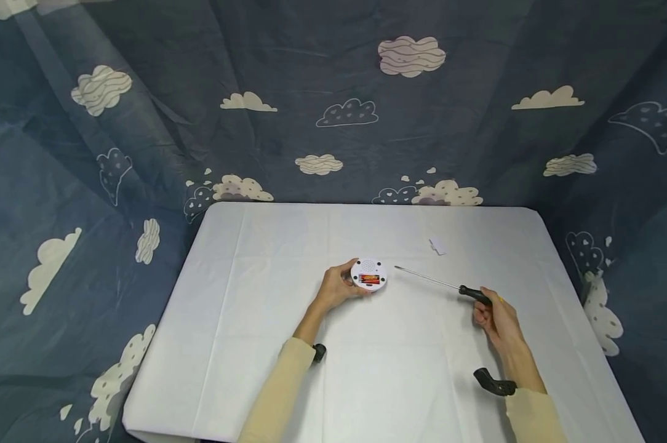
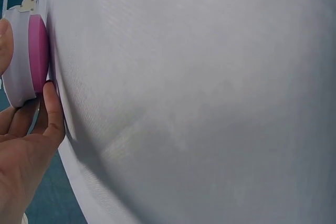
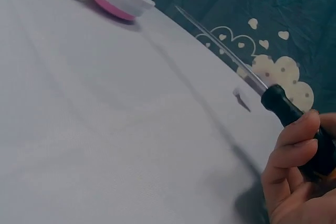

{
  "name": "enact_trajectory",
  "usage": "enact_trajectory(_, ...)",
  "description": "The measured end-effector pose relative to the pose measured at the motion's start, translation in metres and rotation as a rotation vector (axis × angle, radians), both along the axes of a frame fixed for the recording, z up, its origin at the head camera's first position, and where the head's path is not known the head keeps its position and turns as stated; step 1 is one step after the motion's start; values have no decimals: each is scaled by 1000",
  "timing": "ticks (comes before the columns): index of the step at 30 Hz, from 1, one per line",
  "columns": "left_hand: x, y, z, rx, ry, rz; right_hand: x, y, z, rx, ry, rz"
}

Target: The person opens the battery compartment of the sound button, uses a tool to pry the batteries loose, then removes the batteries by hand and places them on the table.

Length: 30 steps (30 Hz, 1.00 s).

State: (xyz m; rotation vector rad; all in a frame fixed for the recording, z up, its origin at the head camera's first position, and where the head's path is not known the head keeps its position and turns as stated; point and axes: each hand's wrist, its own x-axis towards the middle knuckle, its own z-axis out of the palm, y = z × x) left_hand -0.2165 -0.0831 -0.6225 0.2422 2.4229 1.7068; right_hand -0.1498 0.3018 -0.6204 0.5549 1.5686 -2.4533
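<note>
My left hand (image 1: pixel 336 288) grips a small round white device (image 1: pixel 368 267) by its side, near the middle of the table. Its underside faces up, with red batteries (image 1: pixel 369 279) showing in an uncovered compartment. In the left wrist view the device's pink side (image 2: pixel 38 53) faces the tabletop. On the right, my right hand (image 1: pixel 496 317) holds a screwdriver (image 3: pixel 286 107) by its black handle. The long metal shaft points left, and its tip is a short way from the device, not touching it. The right wrist view shows fingers curled round the handle.
A small white piece, perhaps the battery cover (image 1: pixel 437 246), lies on the table beyond the screwdriver. White cloth covers the table (image 1: pixel 267 246). A dark blue curtain with clouds (image 1: pixel 289 55) hangs behind and at both sides. Black straps (image 1: pixel 495 383) sit at both wrists.
</note>
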Motion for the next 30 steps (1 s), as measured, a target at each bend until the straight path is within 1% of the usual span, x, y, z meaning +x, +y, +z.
enact_trajectory(3,0,0,-1,0,3,3,5,4,-2,-73,30,-49)
enact_trajectory(6,0,0,-1,1,7,6,11,6,-4,-155,41,-98)
enact_trajectory(8,1,0,-1,3,9,4,16,6,-4,-228,40,-130)
enact_trajectory(11,1,0,-2,8,8,-2,24,4,-6,-332,45,-152)
enact_trajectory(14,1,0,-3,8,9,-9,32,-3,-6,-443,71,-165)
enact_trajectory(17,-1,0,-4,15,14,-10,39,-13,-5,-489,104,-180)
enact_trajectory(19,-1,0,-5,22,15,-11,42,-20,-5,-497,116,-205)
enact_trajectory(22,-2,1,-6,23,14,-13,44,-28,-4,-480,97,-264)
enact_trajectory(25,-2,1,-6,16,12,-13,45,-33,-2,-454,64,-307)
enact_trajectory(30,-2,1,-6,14,18,-9,44,-39,1,-356,8,-332)
